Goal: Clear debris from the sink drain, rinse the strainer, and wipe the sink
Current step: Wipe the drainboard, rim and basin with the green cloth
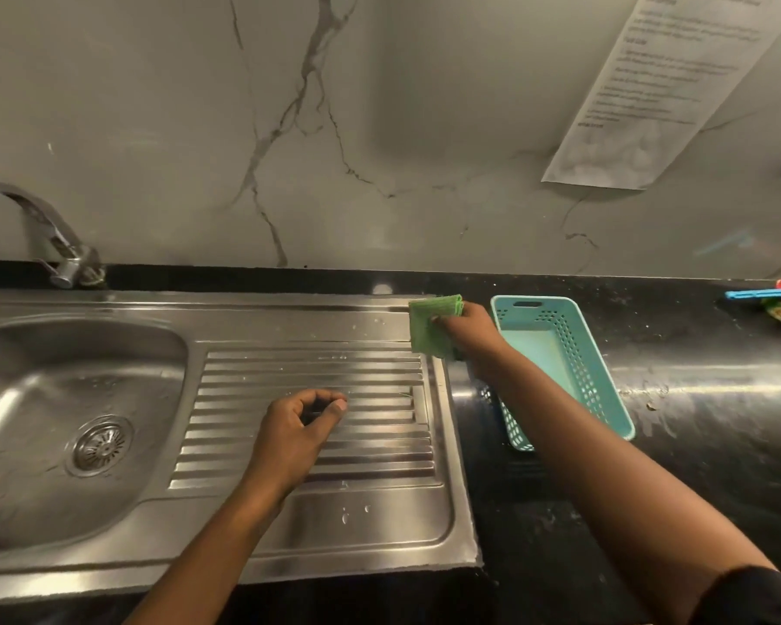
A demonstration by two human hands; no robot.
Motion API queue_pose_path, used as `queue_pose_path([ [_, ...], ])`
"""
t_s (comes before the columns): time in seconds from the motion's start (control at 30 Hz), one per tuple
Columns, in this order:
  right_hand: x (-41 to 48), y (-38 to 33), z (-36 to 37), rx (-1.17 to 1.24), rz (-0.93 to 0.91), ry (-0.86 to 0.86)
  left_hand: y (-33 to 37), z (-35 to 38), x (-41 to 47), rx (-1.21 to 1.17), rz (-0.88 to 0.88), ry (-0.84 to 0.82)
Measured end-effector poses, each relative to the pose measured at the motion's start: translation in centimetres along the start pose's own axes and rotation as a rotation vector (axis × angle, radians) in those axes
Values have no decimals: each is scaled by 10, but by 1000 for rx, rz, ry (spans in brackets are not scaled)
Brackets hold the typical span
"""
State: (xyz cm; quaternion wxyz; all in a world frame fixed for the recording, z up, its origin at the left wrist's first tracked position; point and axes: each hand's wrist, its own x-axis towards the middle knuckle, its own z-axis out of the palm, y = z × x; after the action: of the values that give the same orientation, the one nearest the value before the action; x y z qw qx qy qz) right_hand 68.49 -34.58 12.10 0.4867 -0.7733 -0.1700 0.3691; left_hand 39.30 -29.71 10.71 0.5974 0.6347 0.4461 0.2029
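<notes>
Right hand [470, 329] grips a green cloth [428, 329] at the drainboard [289, 367] corner, beside a teal basket [603, 376]. Left hand [294, 426] hovers over the ridges, fingers curled, empty.

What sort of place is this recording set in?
Most likely a kitchen, possibly a shared one. A stainless steel sink with a ribbed drainboard and a tap sits in a dark counter, a printed notice hangs on the marble-look wall, and the right hand holds a green cloth.
</notes>
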Motion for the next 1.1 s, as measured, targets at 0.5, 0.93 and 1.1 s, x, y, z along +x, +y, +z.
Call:
queue_pose_path([
  [0.5, 71, 42, 89, -941, -176, 193, -21, -78, 41, 34, 41, -26],
  [0.93, 58, 46, 240, -1031, -137, 77, -51, -147, 51, -46, -9, 73],
  [1.1, 45, 42, 290, -1052, -332, -104, -53, -157, 55, -65, -16, 138],
])
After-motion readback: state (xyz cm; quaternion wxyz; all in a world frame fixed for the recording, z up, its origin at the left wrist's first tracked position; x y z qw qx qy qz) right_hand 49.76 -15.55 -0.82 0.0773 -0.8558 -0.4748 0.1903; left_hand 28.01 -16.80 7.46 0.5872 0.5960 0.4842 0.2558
